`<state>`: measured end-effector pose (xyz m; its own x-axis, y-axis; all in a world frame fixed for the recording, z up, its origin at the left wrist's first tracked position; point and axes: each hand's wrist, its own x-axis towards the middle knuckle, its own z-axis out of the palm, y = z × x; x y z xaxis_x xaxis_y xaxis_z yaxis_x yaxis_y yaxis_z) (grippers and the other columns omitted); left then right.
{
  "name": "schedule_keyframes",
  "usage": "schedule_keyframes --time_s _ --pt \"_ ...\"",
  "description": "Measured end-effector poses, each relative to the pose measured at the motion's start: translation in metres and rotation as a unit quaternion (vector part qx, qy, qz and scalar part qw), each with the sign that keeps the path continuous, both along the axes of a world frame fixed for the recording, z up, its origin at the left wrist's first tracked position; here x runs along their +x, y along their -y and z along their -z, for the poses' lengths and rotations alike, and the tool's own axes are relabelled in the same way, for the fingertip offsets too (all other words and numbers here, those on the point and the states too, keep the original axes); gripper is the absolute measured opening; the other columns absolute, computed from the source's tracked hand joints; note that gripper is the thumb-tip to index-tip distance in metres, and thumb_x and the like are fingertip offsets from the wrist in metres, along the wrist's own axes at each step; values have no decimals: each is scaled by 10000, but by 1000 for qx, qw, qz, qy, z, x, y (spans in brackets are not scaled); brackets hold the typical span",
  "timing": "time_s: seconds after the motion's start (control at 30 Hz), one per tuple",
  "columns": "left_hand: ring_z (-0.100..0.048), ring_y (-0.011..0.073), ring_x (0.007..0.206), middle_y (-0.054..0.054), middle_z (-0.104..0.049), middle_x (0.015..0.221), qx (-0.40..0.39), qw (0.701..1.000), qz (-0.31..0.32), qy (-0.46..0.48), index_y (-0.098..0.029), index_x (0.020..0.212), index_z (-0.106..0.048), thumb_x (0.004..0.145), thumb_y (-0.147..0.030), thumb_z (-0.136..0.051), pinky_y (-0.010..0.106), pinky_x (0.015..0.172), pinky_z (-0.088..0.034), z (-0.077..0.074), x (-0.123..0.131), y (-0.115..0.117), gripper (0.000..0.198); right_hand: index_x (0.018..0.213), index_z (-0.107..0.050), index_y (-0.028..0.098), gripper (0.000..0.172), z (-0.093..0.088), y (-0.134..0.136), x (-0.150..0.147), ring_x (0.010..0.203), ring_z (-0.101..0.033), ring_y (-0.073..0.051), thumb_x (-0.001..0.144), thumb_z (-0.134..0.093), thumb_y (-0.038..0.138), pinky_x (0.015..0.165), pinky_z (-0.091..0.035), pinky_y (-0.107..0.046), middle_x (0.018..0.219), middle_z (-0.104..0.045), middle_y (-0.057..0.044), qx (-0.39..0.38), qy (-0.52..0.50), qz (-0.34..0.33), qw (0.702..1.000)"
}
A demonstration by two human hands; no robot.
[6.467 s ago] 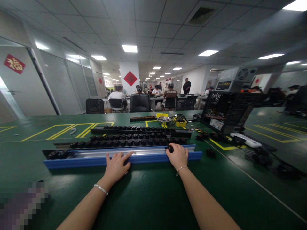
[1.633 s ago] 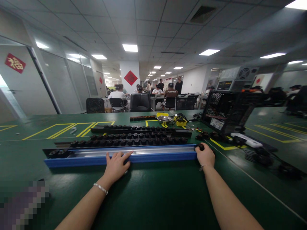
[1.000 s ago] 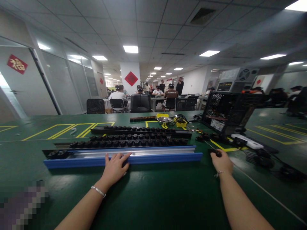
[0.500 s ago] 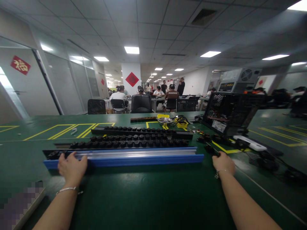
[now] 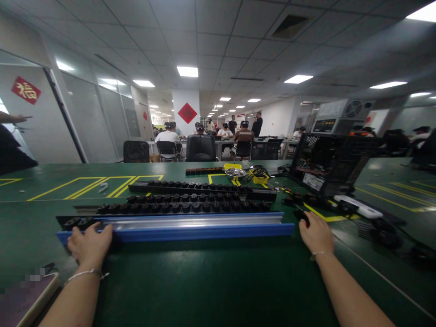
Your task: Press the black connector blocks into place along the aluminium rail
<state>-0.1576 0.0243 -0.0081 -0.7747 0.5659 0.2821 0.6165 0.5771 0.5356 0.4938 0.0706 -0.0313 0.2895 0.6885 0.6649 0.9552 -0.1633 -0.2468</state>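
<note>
Shifting leftward in the head view, the left hand (image 5: pixel 90 247) had gone from mid-length to the left end of the blue channel (image 5: pixel 204 232), beside the black pieces (image 5: pixel 75 222) in it. Fingers spread; could not tell whether they gripped anything. Result: silver trough exposed from there to the right end. Right hand (image 5: pixel 316 234), beyond that end and apart from it, pinched a small black part (image 5: pixel 301 217); lift off the table unclear. Edges: rows of black parts (image 5: pixel 184 206) crowded the far side; green table (image 5: pixel 204 281) lay open on the near side; white power strip (image 5: pixel 363 207) bounded the right.
</note>
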Motion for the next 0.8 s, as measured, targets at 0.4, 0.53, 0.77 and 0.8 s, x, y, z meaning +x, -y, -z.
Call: schedule_keyframes --time_s 0.4,0.53,0.77,0.8 --pt "-223 349 1313 99 -268 1446 51 996 -52 55 -223 1194 -552 725 -549 -429 496 1042 -242 -5 5 5 584 791 -692 239 395 -22 14 -78 1102 -518 -229 862 -328 374 940 -373 -432 1199 -594 -37 -88 36 -224 970" --pt "-185 386 1318 100 -208 1464 41 997 -30 54 -237 1187 -557 729 -560 -409 535 1025 -233 -2 1 2 579 650 -658 221 414 -25 14 -76 1091 -520 -216 858 -336 376 947 -361 -414 1198 -595 -34 -103 23 -228 968" --pt "-252 349 1283 66 -317 1401 65 996 -48 49 -255 1170 -565 693 -589 -404 488 1048 -236 0 -9 1 604 631 -639 218 379 -24 15 -82 1075 -516 -217 844 -351 340 925 -360 -405 1190 -597 -21 -97 18 -211 972" --pt "-255 345 1278 57 -326 1388 78 994 -55 52 -268 1179 -554 696 -597 -386 492 1039 -253 -1 -10 2 608 630 -638 218 374 -24 15 -83 1070 -516 -217 842 -352 332 921 -360 -405 1188 -598 -21 -95 19 -207 974"
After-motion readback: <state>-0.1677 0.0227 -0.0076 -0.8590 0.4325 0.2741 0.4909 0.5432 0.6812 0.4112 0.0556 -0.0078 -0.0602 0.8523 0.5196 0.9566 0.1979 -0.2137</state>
